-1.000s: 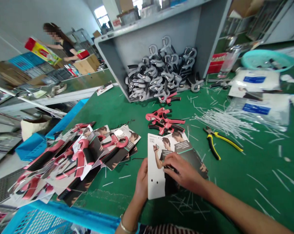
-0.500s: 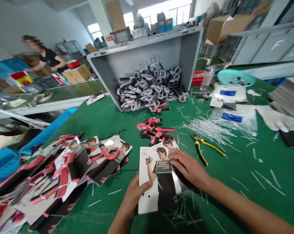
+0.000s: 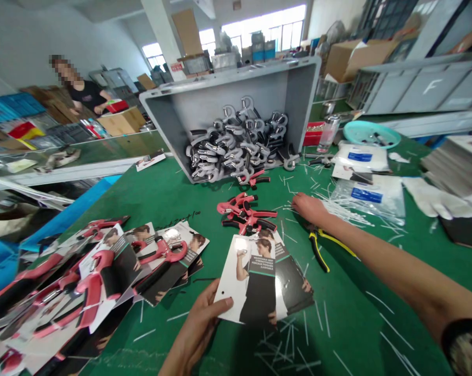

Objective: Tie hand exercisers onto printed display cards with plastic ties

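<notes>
Left hand (image 3: 199, 318) pinched a bare card (image 3: 259, 284); mounted grips (image 3: 103, 260) lay left of card, loose grips (image 3: 266, 214) beyond, right hand (image 3: 312, 210) by ties (image 3: 349, 212), hold unclear.

Green tabletop (image 3: 173, 196). At the right fingers (image 3: 298, 202): loose white strips (image 3: 351, 213); nearer the wearer, yellow-and-black pliers (image 3: 319, 253); to their left, pink grips (image 3: 246, 215); beyond, a gray crate (image 3: 160, 122). Left of the left fingers (image 3: 209, 293): overlapping carded grips (image 3: 97, 282); to their right, printed cards (image 3: 296, 284).

Printed card (image 3: 257, 287), white-and-black, tilted, in left hand (image 3: 205, 316) | White strips (image 3: 349, 213), thin, heaped on bench (image 3: 173, 190) beside right hand (image 3: 309, 208)
</notes>
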Demonstrator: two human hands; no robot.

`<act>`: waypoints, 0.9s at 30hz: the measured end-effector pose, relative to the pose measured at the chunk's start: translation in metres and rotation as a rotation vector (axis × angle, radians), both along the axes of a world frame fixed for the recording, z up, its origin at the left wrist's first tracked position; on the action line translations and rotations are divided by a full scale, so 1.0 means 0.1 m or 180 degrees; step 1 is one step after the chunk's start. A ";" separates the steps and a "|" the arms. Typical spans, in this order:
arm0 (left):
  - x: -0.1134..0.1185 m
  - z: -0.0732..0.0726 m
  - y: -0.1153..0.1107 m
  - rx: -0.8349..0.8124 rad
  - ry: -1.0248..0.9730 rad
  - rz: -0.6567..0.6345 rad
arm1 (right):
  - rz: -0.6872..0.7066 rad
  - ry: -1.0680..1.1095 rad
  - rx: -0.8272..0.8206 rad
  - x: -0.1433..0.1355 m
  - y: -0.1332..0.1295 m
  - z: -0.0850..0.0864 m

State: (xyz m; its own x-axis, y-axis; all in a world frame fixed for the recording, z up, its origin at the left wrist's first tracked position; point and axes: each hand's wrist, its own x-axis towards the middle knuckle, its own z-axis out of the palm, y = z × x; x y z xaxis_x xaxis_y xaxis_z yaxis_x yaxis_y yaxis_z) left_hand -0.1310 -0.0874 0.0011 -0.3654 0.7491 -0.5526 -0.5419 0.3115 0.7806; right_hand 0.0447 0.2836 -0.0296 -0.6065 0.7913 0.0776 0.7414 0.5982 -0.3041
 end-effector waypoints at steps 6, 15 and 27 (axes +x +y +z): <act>0.01 0.08 -0.07 0.0022 0.0406 0.0258 | -0.0122 0.0778 -0.0180 0.07 0.03 0.36; 0.03 0.00 0.00 0.0344 0.0589 -0.0250 | 0.0358 0.1841 -0.1833 0.27 -0.86 0.62; 0.13 -0.11 0.01 0.0430 0.1037 -0.0170 | 0.0551 0.3433 -0.1970 0.21 -1.97 0.68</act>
